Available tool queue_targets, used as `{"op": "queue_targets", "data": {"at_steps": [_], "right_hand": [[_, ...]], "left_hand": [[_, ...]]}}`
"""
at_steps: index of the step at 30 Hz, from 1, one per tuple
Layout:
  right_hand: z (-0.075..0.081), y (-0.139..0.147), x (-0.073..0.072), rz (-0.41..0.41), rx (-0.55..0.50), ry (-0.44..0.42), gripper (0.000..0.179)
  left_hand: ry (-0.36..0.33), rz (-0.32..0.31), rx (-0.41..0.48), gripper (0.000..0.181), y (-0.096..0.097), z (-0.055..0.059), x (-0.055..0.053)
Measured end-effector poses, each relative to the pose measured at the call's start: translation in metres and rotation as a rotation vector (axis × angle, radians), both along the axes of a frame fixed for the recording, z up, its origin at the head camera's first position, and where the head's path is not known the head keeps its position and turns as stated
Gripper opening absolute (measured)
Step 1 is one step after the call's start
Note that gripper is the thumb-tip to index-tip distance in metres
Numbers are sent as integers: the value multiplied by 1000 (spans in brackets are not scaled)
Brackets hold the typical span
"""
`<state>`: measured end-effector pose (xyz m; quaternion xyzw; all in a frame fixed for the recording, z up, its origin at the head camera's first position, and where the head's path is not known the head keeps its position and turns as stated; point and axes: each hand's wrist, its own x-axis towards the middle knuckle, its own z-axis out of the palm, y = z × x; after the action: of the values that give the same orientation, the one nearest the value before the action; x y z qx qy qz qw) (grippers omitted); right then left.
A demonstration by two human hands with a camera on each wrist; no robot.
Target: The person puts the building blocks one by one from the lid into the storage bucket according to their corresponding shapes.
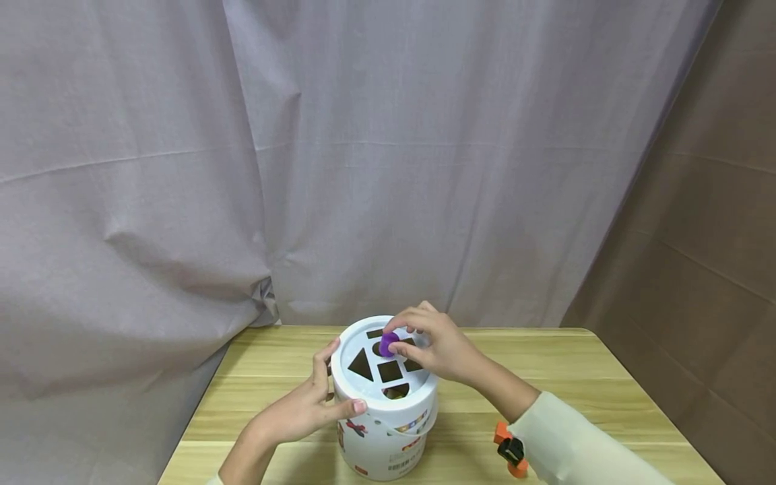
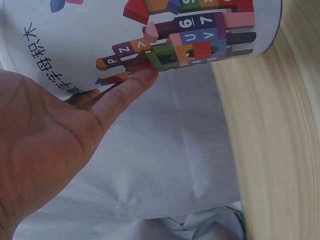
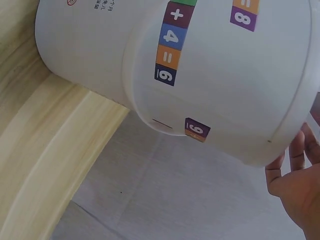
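A white toy-block bucket [image 1: 388, 431] stands on the table, its lid [image 1: 377, 389] pierced with shaped holes, among them a triangle and a square. Over the round hole, my right hand [image 1: 439, 343] pinches a small purple block [image 1: 389, 344] between thumb and forefinger. The block overlaps that hole in the head view. My left hand [image 1: 306, 404] rests spread against the bucket's left side, thumb by the near rim and fingers along the far left. In the left wrist view its straight forefinger [image 2: 130, 92] touches the printed wall. The right wrist view hides the purple block behind the bucket.
Orange and black blocks [image 1: 511, 450] lie on the wooden table [image 1: 558, 377] beside my right sleeve [image 1: 576, 438]. The bucket's white handle [image 1: 433, 421] hangs down its near right side. Grey curtains [image 1: 424, 168] close off the table's back.
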<state>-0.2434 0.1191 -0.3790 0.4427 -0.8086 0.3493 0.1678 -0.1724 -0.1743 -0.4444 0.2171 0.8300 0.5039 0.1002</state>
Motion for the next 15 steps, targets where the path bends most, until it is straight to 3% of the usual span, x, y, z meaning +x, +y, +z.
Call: {"op": "queue_targets", "data": {"at_steps": [15], "right_hand": [[-5, -9, -6, -19, 36, -40, 27]], "left_hand": [[-5, -1, 12, 119, -1, -1, -1]]}}
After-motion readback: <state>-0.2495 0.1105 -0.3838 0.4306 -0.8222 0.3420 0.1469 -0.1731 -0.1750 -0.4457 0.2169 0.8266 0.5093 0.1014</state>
